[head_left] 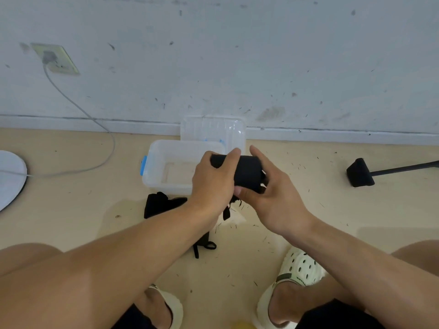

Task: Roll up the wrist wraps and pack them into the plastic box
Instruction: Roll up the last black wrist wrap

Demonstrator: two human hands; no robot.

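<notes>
White perforated clog (298, 269), nearest, on the tan floor (71, 222). Loose black wrist wraps (161, 204) on the floor, partly hidden under the left forearm. Left hand (211, 179) and right hand (270, 193): both curled around a rolled black wrist wrap (247, 170), held above the floor. Clear plastic box (166, 167), open, blue latch, just behind the hands. Clear lid (213, 129) leaning against the wall (237, 55).

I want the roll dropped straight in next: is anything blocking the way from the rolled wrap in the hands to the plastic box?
Nothing visible does. The rolled wrist wrap, held by the left hand and right hand, sits by the near right corner of the open plastic box. Its lid leans behind, off the opening.
</notes>
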